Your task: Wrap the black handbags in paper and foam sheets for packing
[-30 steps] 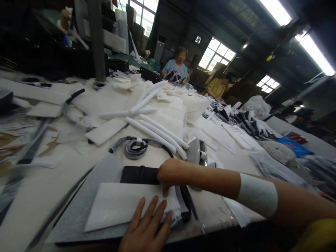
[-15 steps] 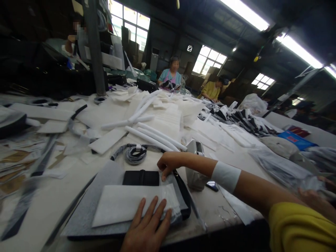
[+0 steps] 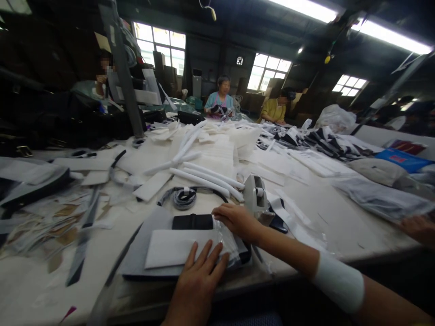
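Observation:
My left hand [image 3: 200, 276] lies flat with its fingers spread on a white foam sheet [image 3: 170, 249] and clear plastic. My right hand [image 3: 236, 222], a white band [image 3: 340, 280] round its forearm, bends its closed fingers over a clear plastic bag [image 3: 224, 237] at the sheet's upper right; the fingertips are partly hidden. Between the hands and the far side, a black strapped flap [image 3: 192, 222] shows above the foam. Underneath is a dark flat bag covered by grey padding [image 3: 136, 258]. A wrapped, coiled strap [image 3: 183, 199] lies just behind.
A tape dispenser [image 3: 254, 194] stands beside my right hand, with a dark phone-like object [image 3: 280, 224] by it. White foam rods [image 3: 207, 181] and sheets pile up behind. Scraps [image 3: 64, 222] cover the left. Another person's hand [image 3: 418, 228] touches a plastic-wrapped item [image 3: 384, 197] at right.
My right hand has turned from pointing down beside the black flap to lying over the plastic bag. My left hand stays flat on the foam. The view has shifted, and more of the tape dispenser shows.

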Demonstrator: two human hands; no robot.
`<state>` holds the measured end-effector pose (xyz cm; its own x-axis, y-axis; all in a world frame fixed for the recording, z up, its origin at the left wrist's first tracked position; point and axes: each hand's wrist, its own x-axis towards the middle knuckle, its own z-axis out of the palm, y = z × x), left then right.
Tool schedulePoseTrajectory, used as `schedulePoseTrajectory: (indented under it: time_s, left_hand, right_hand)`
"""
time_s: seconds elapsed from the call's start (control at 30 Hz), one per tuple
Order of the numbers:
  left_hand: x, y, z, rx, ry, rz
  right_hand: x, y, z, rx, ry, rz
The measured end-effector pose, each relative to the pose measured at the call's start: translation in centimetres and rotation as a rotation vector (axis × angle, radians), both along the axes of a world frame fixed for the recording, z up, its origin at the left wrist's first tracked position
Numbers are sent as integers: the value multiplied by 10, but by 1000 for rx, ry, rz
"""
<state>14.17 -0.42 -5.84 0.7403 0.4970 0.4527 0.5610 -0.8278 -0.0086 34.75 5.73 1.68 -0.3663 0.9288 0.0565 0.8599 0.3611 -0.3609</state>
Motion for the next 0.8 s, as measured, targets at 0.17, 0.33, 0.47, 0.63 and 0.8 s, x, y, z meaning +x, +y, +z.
schedulePoseTrajectory:
  time_s: [0.17, 0.33, 0.47, 0.63, 0.8]
  left_hand:
    - [1, -2, 15, -159, -39, -28]
    - [-12, 1, 30, -317, -22, -95]
    - [-51, 12, 45, -171, 121, -108]
    - [-103, 21, 62, 27, 355, 5]
    - [-107, 24, 54, 85, 244, 3]
  right_hand:
    - [-2, -91, -32, 285, 54, 162]
    - [0, -105, -72, 511, -162, 172]
    - [3, -93, -74, 623, -216, 212]
    - [12, -84, -66, 669, -239, 248]
    - [29, -64, -65, 623, -243, 299]
